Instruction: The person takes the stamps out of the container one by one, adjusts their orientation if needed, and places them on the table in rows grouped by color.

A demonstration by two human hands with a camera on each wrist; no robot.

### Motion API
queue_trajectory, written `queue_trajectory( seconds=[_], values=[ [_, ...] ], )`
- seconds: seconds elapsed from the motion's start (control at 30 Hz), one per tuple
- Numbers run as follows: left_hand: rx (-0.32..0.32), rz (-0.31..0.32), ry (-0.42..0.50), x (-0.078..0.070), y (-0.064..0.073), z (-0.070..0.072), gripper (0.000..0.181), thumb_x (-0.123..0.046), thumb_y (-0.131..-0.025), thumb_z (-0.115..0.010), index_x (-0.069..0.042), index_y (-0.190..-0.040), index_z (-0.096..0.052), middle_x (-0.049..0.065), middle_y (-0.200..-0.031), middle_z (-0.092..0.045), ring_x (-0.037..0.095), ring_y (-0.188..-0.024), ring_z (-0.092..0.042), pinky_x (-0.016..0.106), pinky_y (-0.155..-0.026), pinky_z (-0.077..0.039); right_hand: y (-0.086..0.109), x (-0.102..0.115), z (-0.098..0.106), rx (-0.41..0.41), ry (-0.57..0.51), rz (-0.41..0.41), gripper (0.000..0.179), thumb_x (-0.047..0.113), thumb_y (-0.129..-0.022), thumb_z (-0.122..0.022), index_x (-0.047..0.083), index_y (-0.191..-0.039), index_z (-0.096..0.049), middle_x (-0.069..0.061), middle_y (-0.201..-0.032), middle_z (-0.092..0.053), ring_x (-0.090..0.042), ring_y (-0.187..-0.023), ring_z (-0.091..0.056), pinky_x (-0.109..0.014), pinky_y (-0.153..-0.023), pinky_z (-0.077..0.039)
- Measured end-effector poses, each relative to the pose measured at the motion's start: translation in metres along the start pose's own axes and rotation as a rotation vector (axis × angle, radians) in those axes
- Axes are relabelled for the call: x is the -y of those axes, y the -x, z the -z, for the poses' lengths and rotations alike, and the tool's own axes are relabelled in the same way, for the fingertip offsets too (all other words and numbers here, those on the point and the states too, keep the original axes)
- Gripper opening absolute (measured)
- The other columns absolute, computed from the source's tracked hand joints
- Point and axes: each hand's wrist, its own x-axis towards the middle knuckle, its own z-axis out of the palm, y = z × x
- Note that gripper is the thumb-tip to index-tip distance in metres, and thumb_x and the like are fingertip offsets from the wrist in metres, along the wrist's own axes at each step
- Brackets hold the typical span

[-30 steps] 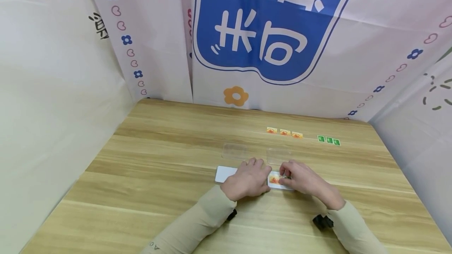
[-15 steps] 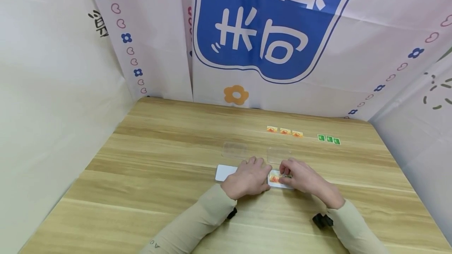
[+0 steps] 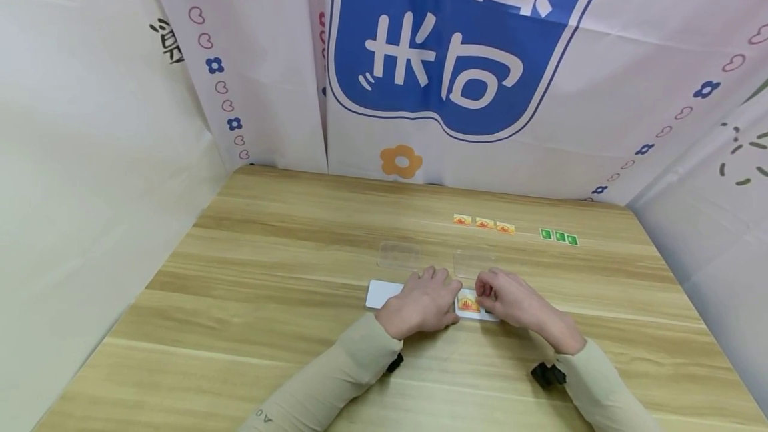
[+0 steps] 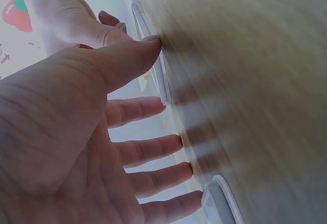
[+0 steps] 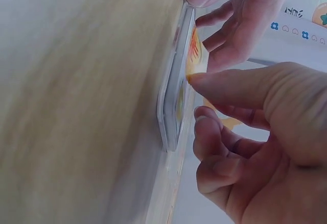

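Drawn back slightly since half a second ago: thumb of the right hand [image 3: 510, 295], baring more of a yellow-orange rectangular sticker [image 3: 469, 303] on a white rectangular card [image 3: 470, 316]. Right fingers curled, any pinch impossible to tell; left hand [image 3: 423, 302] spread wide, thumb touching the card's edge. Apparently placed: one sticker. Apparently remaining: partly covered second white card [image 3: 383, 294], three yellow-orange stickers [image 3: 484, 224], three green stickers [image 3: 559, 237].

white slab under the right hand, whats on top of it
On the white slab lies an orange-yellow sticker with red print. Beside it part of a dark patch shows; the right hand covers the rest, so I can't identify it.
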Motion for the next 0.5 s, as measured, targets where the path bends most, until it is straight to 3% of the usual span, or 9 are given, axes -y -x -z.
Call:
queue_trajectory(
  seconds=[0.5],
  values=[
    [0.020,0.004,-0.004,0.000,-0.002,0.001,0.043,-0.052,-0.093,-0.060,-0.026,-0.126,-0.054,-0.001,-0.122,-0.053,0.020,-0.118,-0.049,0.042,-0.096,-0.048,0.003,-0.002,0.013,0.036,-0.089,-0.017,0.015,0.004,-0.088,-0.068,0.016,-0.083,-0.061,0.006,-0.079,-0.060,-0.006,-0.068,-0.053,-0.021,-0.059,-0.047]
  ],
)
